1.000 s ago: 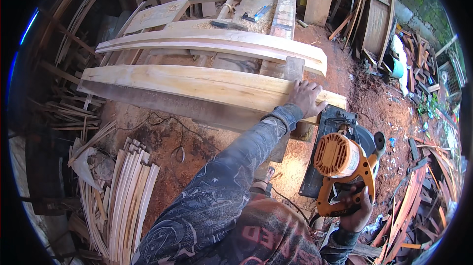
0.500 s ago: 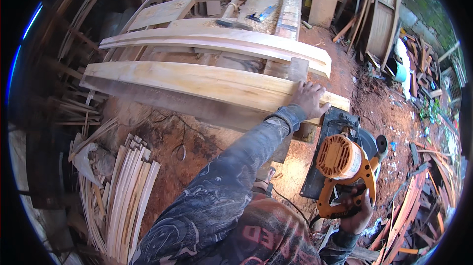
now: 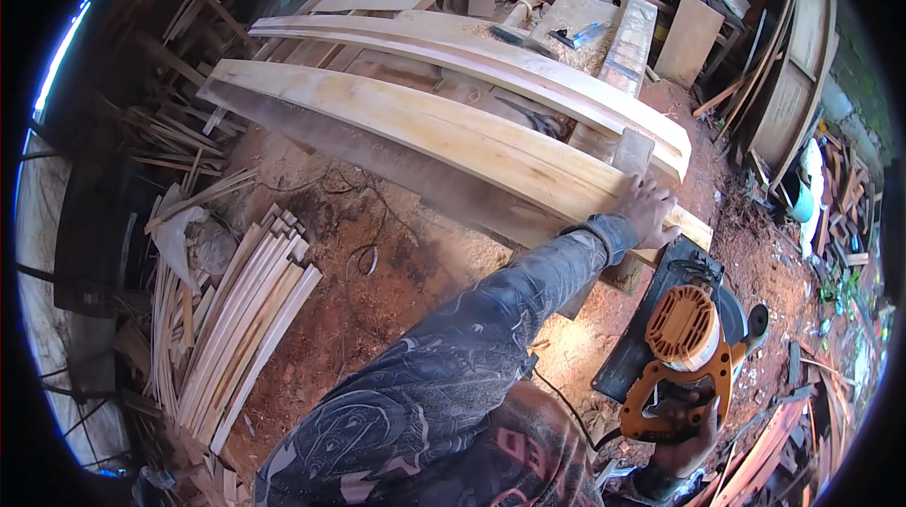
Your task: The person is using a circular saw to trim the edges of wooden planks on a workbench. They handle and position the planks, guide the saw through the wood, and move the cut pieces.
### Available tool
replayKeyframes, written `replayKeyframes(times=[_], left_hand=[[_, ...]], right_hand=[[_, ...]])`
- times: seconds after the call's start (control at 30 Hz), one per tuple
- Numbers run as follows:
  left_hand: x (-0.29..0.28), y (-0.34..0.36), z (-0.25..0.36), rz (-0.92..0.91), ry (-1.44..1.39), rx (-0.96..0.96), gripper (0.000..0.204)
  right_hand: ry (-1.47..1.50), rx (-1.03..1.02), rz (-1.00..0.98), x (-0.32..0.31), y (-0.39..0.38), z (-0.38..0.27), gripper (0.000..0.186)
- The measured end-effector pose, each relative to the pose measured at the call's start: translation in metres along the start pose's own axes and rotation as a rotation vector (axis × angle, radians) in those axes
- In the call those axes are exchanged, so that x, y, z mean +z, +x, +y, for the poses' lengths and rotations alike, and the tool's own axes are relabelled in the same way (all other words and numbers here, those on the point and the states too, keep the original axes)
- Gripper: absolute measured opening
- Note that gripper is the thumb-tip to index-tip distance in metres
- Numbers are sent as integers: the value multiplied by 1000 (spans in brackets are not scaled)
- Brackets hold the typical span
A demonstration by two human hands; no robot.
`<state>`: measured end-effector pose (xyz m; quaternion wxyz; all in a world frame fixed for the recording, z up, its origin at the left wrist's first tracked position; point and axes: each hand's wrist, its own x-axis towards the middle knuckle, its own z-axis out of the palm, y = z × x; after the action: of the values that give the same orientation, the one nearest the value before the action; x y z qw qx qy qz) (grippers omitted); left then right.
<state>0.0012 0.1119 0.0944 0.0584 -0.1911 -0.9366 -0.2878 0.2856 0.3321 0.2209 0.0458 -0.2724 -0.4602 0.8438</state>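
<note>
A long, pale wooden plank (image 3: 425, 134) with a gently curved edge lies across supports in front of me. Near its right end, my left hand (image 3: 646, 212) presses down, fingers bent over the wood and thumb on the near side. My right hand (image 3: 689, 450) is wrapped round the rear handle of an orange and black circular saw (image 3: 684, 328). The front of the saw's dark base plate (image 3: 630, 351) meets the plank's right end. I cannot see the blade's cutting edge. A black cord (image 3: 569, 401) trails from the saw's handle toward my body.
Beyond the plank lies another long board (image 3: 472, 59), with a blue-handled tool (image 3: 578, 35) farther back. A stack of thin wooden strips (image 3: 247, 318) stands at lower left. Scrap wood (image 3: 764, 436) is piled at lower right. Sawdust and a loose cord (image 3: 366, 252) lie on the earthen floor.
The whole view has swung, so everything sits farther right in the picture. My left hand stays on the plank, and the saw stays at the plank's end in my right hand.
</note>
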Motion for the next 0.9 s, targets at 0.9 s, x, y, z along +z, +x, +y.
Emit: replayKeyframes(times=[0.9], left_hand=[[10,4,-4,36,11,18,63]], right_hand=[[-16,-11,43,1,0,-1,30]])
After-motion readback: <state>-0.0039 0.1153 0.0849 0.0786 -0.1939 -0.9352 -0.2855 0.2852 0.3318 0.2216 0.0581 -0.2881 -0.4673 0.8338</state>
